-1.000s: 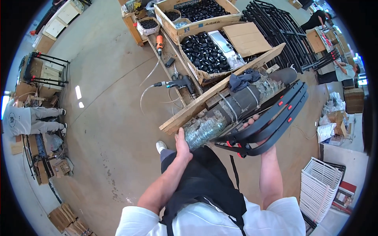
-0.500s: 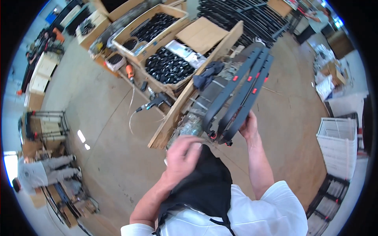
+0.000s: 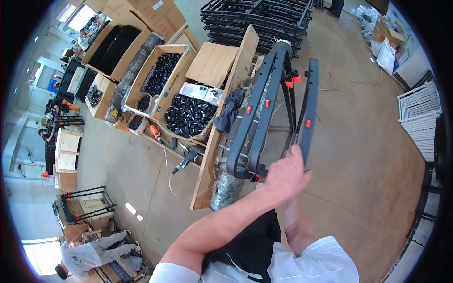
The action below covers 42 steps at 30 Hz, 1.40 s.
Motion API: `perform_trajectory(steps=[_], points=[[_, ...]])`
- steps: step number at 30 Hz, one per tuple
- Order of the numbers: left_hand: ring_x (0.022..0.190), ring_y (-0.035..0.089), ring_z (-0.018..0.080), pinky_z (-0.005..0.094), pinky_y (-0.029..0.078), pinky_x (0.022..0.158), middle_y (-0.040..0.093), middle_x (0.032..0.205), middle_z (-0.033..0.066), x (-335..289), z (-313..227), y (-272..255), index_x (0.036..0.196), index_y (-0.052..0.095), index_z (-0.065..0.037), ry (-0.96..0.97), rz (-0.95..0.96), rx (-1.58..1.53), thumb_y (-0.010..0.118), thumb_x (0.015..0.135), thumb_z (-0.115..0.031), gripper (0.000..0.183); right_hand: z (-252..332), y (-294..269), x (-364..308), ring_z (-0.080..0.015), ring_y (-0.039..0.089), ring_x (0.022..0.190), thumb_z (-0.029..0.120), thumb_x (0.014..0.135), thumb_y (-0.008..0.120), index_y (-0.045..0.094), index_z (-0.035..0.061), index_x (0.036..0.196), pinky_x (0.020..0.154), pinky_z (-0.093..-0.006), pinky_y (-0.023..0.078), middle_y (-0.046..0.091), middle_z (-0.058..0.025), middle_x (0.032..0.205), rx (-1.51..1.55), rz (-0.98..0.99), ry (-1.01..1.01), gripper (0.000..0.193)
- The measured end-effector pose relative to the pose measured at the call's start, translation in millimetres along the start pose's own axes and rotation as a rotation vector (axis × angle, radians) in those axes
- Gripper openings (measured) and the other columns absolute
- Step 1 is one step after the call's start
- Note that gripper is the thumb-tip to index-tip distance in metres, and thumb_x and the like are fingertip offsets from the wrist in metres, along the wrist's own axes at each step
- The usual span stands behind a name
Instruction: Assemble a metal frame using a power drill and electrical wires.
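Note:
A black metal folding frame (image 3: 257, 137), with rounded tube corners and red clips, leans over a padded beam (image 3: 226, 188) in front of me. One of its bars (image 3: 309, 108) stands apart on the right, with thin struts between. My left hand (image 3: 287, 175) reaches across my body, its fingers curled at the lower end of that bar. Behind it, my right forearm (image 3: 297, 224) comes up from below. The right hand itself is hidden by the left, so its fingers do not show.
Left of the wooden board (image 3: 207, 174) are a carton of black plastic parts (image 3: 188, 115), a black power tool (image 3: 188, 158) and an orange-handled tool (image 3: 155, 133). Black frames (image 3: 255, 21) are stacked at the back. A person (image 3: 89, 257) works at lower left.
My left hand has crossed rightward to the frame. The frame's right-hand bar has swung away from the other tubes, opening a gap. The view has shifted too.

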<state>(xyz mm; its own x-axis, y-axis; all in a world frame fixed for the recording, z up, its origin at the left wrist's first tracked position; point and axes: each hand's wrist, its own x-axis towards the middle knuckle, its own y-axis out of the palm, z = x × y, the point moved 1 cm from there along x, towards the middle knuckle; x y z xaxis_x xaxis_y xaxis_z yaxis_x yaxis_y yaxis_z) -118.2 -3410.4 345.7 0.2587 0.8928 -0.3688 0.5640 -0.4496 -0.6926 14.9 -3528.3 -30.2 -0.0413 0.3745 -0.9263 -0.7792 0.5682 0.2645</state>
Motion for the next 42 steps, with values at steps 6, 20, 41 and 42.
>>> perform_trajectory(steps=[6,20,41,42], points=[[0.077,0.067,0.0570,0.0618,0.056,0.071,0.066,0.077,0.0322,-16.3,7.5,31.4,0.114,0.033,0.004,0.221,0.006,-0.341,0.068,0.087,-0.007,0.045,-25.0,-57.2,-17.5,-0.0195,0.058,0.063,0.044,0.105,0.041,0.059,0.0129,0.086,0.055,-0.0380,0.049,0.062,-0.0033,0.073,0.244,0.003,-0.179,0.041],[0.094,0.060,0.0144,0.0314,0.052,0.090,0.059,0.105,0.0038,-207.1,392.3,-178.8,0.127,0.050,-0.004,0.466,0.211,-1.024,0.071,0.091,0.002,0.042,-95.7,99.8,-224.5,-0.0220,0.064,0.067,0.049,0.098,0.061,0.060,0.0149,0.093,0.062,-0.0372,0.056,0.066,-0.0059,0.081,0.520,-0.210,-0.918,0.035],[0.061,0.066,0.0174,0.0383,0.053,0.063,0.067,0.067,0.0053,-112.7,918.5,-565.2,0.081,0.074,-0.006,-0.552,-0.769,-0.475,0.073,0.094,-0.052,0.047,-134.8,395.0,-371.3,-0.0192,0.065,0.102,0.026,0.107,0.058,0.057,0.0051,0.139,0.090,-0.0307,0.049,0.068,-0.0058,0.116,0.207,0.034,-1.319,0.039],[0.063,0.068,0.0194,0.0394,0.054,0.066,0.069,0.068,0.0065,-91.7,922.4,-586.2,0.084,0.075,-0.006,-0.575,-0.718,-0.460,0.072,0.094,-0.052,0.047,-139.8,427.1,-364.9,-0.0192,0.065,0.102,0.026,0.107,0.058,0.057,0.0051,0.139,0.090,-0.0307,0.049,0.068,-0.0058,0.116,0.219,0.004,-1.334,0.039]])
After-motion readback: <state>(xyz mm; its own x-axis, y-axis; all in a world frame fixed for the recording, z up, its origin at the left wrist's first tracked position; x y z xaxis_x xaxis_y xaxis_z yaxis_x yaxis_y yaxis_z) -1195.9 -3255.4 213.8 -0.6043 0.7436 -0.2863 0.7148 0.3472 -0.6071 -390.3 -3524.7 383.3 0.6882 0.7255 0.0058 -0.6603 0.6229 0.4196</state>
